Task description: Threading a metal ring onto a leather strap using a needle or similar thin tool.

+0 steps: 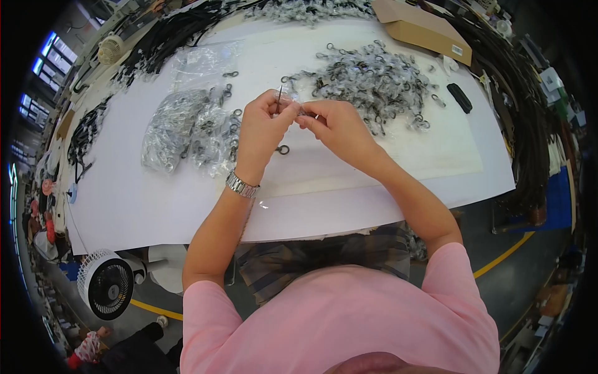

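Observation:
My left hand (261,128), with a metal watch (242,185) on its wrist, is closed above the white table. A thin dark pointed tool (280,93) sticks up from its fingers; its kind is hard to make out. My right hand (339,124) pinches at a bit of clear plastic wrap (298,112) where the fingertips of both hands meet. What lies inside the wrap is mostly hidden by the fingers. Just below the hands lies a dark metal ring fitting (283,150). Beyond my right hand spreads a heap of plastic-wrapped ring fittings (380,81).
Left of my hands sits a clear plastic bag (171,128) with more fittings beside it. A cardboard box (423,31) and a black oblong object (460,98) are at the far right. Dark straps (168,40) pile up along the far left. A fan (109,285) stands by the near left edge.

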`<state>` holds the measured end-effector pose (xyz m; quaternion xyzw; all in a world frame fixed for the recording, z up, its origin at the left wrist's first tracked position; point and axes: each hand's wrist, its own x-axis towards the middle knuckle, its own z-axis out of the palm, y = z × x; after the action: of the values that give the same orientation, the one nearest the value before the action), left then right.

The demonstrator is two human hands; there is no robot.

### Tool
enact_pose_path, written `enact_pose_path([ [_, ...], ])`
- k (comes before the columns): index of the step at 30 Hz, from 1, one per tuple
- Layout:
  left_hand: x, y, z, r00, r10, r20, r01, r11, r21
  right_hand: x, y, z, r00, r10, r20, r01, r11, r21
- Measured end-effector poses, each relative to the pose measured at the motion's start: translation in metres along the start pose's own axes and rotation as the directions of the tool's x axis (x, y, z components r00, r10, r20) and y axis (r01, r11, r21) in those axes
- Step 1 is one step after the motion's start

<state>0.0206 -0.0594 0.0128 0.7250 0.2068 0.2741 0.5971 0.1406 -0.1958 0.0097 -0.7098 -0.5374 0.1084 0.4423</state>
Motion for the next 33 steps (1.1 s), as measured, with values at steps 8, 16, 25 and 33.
enact_pose_path([
  [8, -0.003, 0.008, -0.001, 0.963, -0.178, 0.204, 0.229, 0.937, -0.265, -0.009, 0.008, 0.011, 0.964, -0.225, -0.142, 0.191, 0.956, -0.223],
  [16, 0.004, -0.001, -0.014, 0.958, -0.171, 0.23, 0.261, 0.852, -0.454, -0.004, 0.005, 0.004, 0.938, -0.295, -0.18, 0.261, 0.946, -0.193],
  [25, 0.007, 0.009, -0.019, 0.952, -0.002, 0.306, 0.11, 0.935, -0.337, 0.009, 0.019, -0.016, 0.891, 0.013, 0.454, -0.418, 0.416, 0.808],
  [33, -0.001, 0.022, -0.008, 0.971, 0.021, 0.24, 0.025, 0.982, -0.187, 0.007, 0.029, -0.011, 0.761, -0.039, 0.648, -0.647, 0.045, 0.761],
])
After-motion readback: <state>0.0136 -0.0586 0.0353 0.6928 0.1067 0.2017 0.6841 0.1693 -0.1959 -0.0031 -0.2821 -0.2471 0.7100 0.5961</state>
